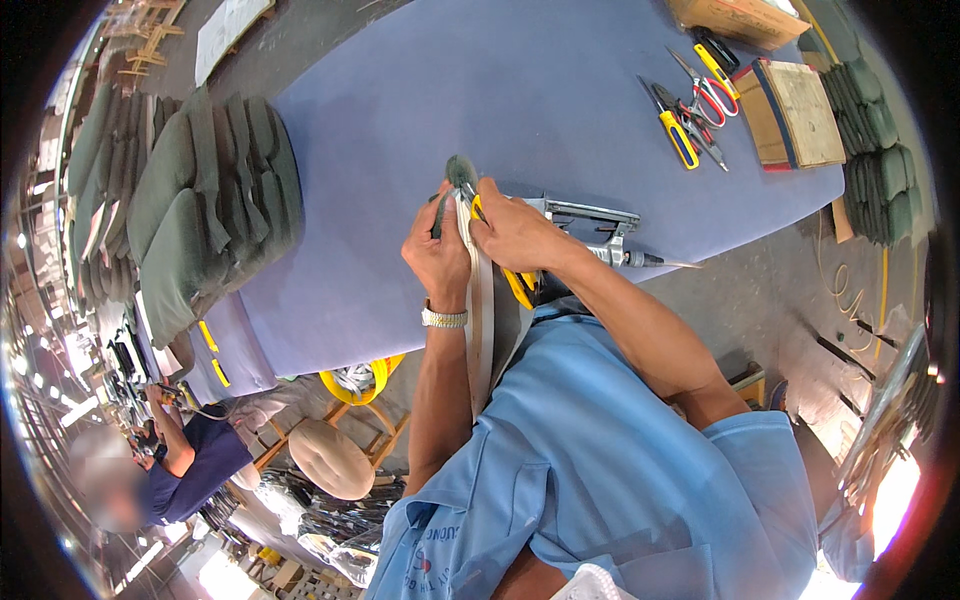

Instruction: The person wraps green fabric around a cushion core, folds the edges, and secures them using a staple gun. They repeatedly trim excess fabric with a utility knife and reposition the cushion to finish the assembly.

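Note:
My left hand (438, 250), with a wristwatch below it, is closed on the end of a long, pale wooden strip (480, 320) that runs down toward my body. Dark green fabric (459, 170) covers the strip's far tip. My right hand (515, 232) grips yellow-handled pliers (519, 288), whose metal jaws meet the fabric between both hands; the fingers partly hide them. Just right of that hand, a staple gun (590, 215) lies on the blue-covered table (400, 100), partly behind my right forearm.
Stacked green cushions (215, 200) stand at the table's left end. Toward the far right lie red-handled scissors (712, 100), a yellow-handled screwdriver (680, 140) and a wooden block (800, 115). A yellow-rimmed container (362, 380) sits by the near edge. Another person (200, 455) works at lower left.

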{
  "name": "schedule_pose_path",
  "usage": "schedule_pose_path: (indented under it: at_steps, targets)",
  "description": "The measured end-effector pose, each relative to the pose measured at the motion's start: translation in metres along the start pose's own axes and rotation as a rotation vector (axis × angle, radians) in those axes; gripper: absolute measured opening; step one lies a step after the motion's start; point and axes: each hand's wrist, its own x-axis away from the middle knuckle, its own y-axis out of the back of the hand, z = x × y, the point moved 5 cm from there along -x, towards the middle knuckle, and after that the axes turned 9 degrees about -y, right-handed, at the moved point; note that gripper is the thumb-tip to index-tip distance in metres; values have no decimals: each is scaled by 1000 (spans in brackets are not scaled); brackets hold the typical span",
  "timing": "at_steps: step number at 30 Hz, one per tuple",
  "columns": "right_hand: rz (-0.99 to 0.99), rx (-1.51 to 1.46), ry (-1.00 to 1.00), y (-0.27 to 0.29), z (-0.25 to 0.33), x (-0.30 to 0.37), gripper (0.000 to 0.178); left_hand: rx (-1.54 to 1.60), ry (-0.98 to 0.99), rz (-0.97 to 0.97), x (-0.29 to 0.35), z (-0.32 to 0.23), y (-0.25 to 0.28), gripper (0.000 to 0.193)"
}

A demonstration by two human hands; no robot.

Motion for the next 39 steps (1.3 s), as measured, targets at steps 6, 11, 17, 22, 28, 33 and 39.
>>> schedule_pose_path:
  at_steps: [6,11,17,22,28,33,39]
  targets:
    - [-101,8,82,-7,-10,-6,36,65,123,-2,-4,-3,-1,22]
    - [-138,-68,13,-14,-12,-4,36,90,120,-10,-7,8,0,24]
    - [-137,-112,-43,-13,-9,2,46,99,241,11,-9,11,3,26]
    - [-133,-113,-11,-11,-8,1,46,181,289,12,-6,14,3,27]
    - [-106,-103,-18,-11,-9,-2,48,167,142,11,-1,11,6,22]
    - [-111,-58,-4,-7,-8,-1,48,136,133,10,-2,5,5,21]
    - [-92,-53,3,-6,-9,-3,48,131,130,2,-3,5,3,22]
